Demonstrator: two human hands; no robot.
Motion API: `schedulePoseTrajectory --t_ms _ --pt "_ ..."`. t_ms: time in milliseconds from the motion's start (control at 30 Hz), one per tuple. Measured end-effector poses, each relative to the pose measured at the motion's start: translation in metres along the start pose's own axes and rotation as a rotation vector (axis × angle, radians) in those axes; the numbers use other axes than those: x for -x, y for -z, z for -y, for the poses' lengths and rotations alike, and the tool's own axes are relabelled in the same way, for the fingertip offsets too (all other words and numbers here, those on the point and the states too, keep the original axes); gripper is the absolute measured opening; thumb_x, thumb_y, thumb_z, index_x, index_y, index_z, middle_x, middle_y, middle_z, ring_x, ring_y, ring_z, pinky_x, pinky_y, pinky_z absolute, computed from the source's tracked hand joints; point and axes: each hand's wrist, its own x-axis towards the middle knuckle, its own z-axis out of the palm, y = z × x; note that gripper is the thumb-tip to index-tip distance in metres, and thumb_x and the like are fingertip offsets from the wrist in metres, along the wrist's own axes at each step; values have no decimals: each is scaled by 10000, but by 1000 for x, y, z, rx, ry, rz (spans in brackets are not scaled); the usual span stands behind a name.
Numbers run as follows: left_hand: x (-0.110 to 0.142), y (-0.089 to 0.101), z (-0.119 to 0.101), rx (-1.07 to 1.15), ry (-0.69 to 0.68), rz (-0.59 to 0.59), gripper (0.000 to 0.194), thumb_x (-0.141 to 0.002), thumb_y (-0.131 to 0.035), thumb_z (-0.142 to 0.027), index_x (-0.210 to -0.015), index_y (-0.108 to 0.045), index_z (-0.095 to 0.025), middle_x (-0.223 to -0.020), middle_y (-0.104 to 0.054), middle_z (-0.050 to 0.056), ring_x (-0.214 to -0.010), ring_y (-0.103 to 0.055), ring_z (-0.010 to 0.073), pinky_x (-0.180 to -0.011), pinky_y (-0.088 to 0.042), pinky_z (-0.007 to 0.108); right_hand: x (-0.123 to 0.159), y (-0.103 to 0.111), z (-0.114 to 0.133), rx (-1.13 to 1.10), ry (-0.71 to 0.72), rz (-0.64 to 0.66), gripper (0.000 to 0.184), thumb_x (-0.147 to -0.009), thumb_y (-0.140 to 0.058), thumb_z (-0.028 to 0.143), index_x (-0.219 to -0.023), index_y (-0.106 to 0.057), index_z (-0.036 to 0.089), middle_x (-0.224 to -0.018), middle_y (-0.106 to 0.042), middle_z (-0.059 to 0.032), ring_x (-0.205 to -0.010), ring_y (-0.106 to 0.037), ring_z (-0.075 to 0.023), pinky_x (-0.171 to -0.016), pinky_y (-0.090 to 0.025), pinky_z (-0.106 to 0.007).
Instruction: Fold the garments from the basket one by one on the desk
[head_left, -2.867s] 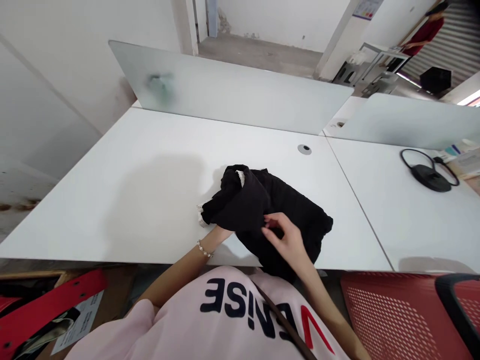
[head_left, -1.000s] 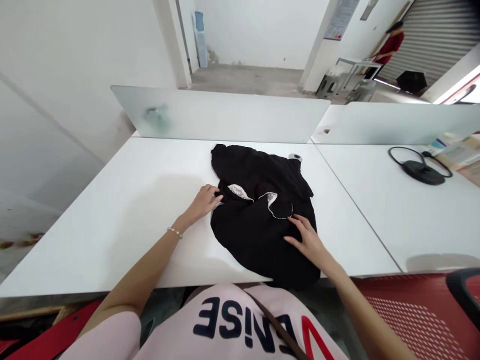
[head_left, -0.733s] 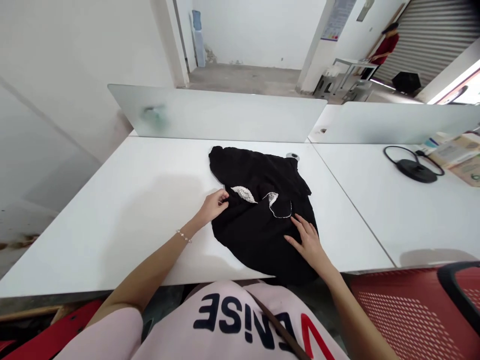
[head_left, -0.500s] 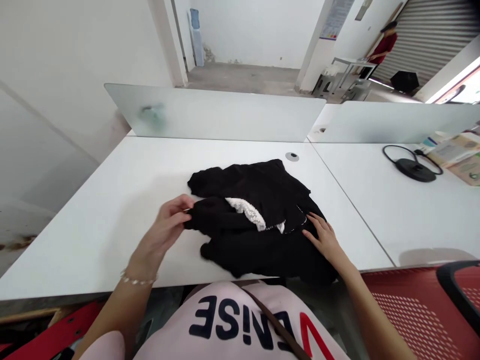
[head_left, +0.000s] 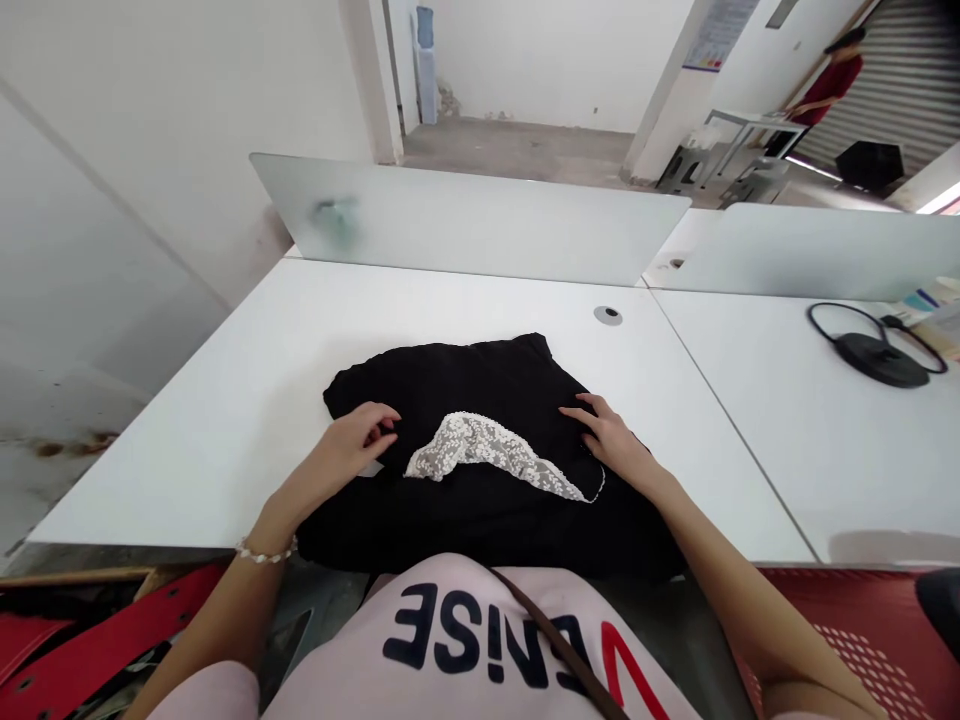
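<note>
A black garment [head_left: 480, 520] lies spread on the white table, its lower part reaching over the front edge. A band of white lace [head_left: 487, 445] curves across its middle. My left hand [head_left: 358, 440] is at the garment's left side, fingers loosely curled, with a gap between thumb and forefinger and nothing seen between them. Resting on the right side of the cloth near the lace's end, my right hand [head_left: 611, 440] has its fingers spread. What kind of garment it is, I cannot tell.
A frosted divider [head_left: 480, 225] runs along the back of the white table [head_left: 210, 390]. A cable grommet [head_left: 608, 316] sits behind the garment. To the right lies a black round device with a cord [head_left: 881, 358]. Red mesh chair [head_left: 847, 640] at right; a person [head_left: 832, 85] stands far off.
The black garment's left part has been spread out flatter, and more white lace shows. My left hand has let go of the bunched cloth. My right hand has shifted slightly left.
</note>
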Motion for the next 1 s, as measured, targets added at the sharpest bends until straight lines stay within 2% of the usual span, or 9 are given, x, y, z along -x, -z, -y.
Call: schedulePoseTrajectory --t_ms 133,267,433,500,633,700,800,900,1000 --pt "0 -16 23 -104 -140 178 344 -898 -597 -428 -1179 -630 -232 -1258 -594 90 -1211 -550 268 -1043 -474 421 -10 -4 -2 -36 -18 -46 372 -813 -436 73 -1044 -700 197 -1299 -547 -125 -1168 -607 -271 -1021 -521 -473" --pt "5 -23 39 -82 -142 214 527 -762 -747 -441 -1218 -607 -216 -1308 -563 114 -1234 -532 290 -1071 -458 436 -9 14 8 -170 -41 -92 206 -780 -453 131 -846 -637 194 -1100 -638 -87 -945 -651 -211 -873 -553 -381" --pt "-6 -15 26 37 -217 216 164 -837 -576 -281 -955 -663 -207 -1118 -642 77 -1064 -596 236 -948 -487 366 -13 50 23 -344 -130 -13 182 -797 -498 284 -836 -654 198 -982 -670 -56 -812 -620 -181 -732 -508 -317" --pt "-24 -7 18 229 -163 138 140 -839 -575 -307 -882 -653 -199 -958 -656 54 -917 -614 204 -854 -496 326 -26 62 18 -527 -233 4 193 -771 -520 334 -807 -645 192 -880 -667 -50 -778 -614 -179 -695 -494 -301" --pt "-66 -1 8 619 64 -158 290 -803 -658 -474 -843 -608 -191 -815 -610 30 -755 -559 170 -669 -465 266 -60 63 -4 -721 -454 -48 305 -746 -526 469 -618 -526 193 -601 -555 -26 -608 -542 -151 -570 -444 -274" --pt "-77 -7 6 666 101 -148 339 -791 -684 -512 -853 -584 -194 -807 -584 19 -726 -529 155 -625 -432 244 -68 54 -11 -680 -481 -3 365 -715 -587 520 -582 -534 184 -552 -538 -20 -556 -515 -142 -528 -420 -270" --pt "-74 -18 8 520 24 -32 331 -831 -656 -512 -853 -564 -195 -811 -555 9 -736 -515 151 -637 -414 240 -60 40 -13 -634 -478 96 392 -678 -694 541 -619 -620 161 -551 -565 -9 -541 -515 -139 -509 -405 -258" --pt "-59 -22 16 255 -55 10 285 -885 -591 -477 -855 -562 -194 -835 -571 11 -764 -532 162 -686 -427 261 -41 34 -14 -496 -395 161 416 -770 -659 583 -693 -662 174 -635 -622 -11 -601 -566 -153 -539 -433 -258" --pt "-48 -19 18 37 -69 20 238 -911 -562 -435 -945 -580 -200 -916 -614 24 -822 -588 195 -755 -467 303 -29 35 -16 -217 -237 111 330 -845 -619 522 -801 -694 204 -851 -690 -56 -748 -641 -200 -678 -518 -320"
